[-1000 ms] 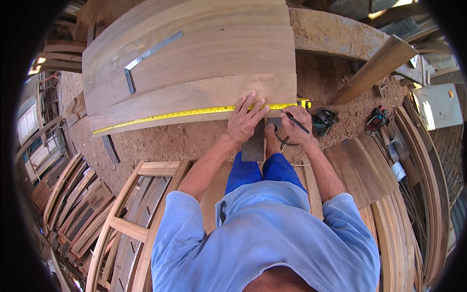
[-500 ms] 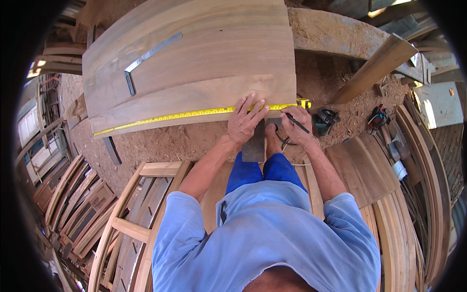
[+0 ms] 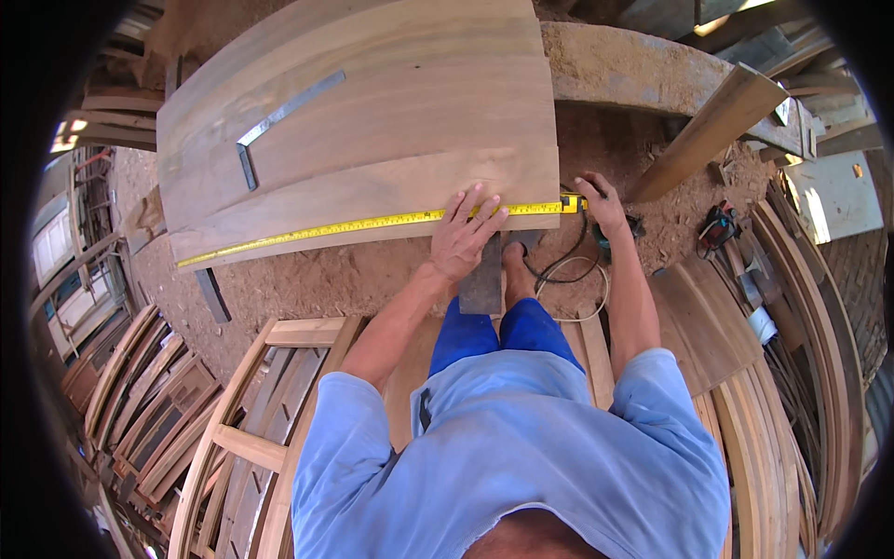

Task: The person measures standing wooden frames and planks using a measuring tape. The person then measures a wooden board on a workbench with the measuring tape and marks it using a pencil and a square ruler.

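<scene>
Left hand [image 3: 468, 235] presses flat, fingers spread, on the yellow tape measure [image 3: 372, 224] stretched along the wide wooden board's [image 3: 372, 112] near edge, right hand [image 3: 601, 200] pinching its end; thin, springy tape likely slips unless pinned.

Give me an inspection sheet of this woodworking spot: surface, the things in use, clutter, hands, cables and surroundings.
Surface: broad brown wooden panel, lying flat, sawdust-covered ground below it.
Job's things: yellow tape measure stretched along the panel's near edge; grey metal L-shaped square lying on the panel.
Clutter: a power tool on the sawdust at the right.
Hands: left hand spread flat on the tape; right hand at the tape's right end.
Cables: dark cord looped by the feet.
Surroundings: curved wooden frames stacked left, planks right.
</scene>
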A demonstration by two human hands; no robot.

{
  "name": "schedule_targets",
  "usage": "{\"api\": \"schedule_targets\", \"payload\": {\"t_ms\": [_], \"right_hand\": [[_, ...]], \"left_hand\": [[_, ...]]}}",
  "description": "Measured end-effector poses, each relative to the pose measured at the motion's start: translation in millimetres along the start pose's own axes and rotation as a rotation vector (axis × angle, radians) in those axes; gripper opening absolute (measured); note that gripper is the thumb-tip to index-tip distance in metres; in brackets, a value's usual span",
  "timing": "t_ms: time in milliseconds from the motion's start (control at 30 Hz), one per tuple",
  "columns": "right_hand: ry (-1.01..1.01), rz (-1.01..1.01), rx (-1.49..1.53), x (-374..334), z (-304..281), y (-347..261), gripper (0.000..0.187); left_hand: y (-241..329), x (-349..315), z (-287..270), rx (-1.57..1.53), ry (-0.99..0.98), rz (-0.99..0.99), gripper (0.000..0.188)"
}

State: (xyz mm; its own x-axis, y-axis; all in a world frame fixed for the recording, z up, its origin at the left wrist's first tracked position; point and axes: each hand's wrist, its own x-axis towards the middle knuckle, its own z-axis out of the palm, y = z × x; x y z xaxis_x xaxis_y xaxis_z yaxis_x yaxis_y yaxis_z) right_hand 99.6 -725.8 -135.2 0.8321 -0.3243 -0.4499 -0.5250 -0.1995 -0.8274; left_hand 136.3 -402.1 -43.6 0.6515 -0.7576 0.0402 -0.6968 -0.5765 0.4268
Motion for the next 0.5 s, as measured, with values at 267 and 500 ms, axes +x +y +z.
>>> {"api": "schedule_targets", "payload": {"t_ms": [267,500], "right_hand": [[-0.428,0.513,0.55,-13.2,-3.5,-21.5,0.05],[-0.405,0.012,-0.199,-25.1,-37.8,-60.8,0.059]], "left_hand": [[-1.1,-5.7,-1.2,0.003,0.008,-0.018,0.067],[1.2,-3.8,-5.5,0.049,-0.02,-0.007,0.064]]}}
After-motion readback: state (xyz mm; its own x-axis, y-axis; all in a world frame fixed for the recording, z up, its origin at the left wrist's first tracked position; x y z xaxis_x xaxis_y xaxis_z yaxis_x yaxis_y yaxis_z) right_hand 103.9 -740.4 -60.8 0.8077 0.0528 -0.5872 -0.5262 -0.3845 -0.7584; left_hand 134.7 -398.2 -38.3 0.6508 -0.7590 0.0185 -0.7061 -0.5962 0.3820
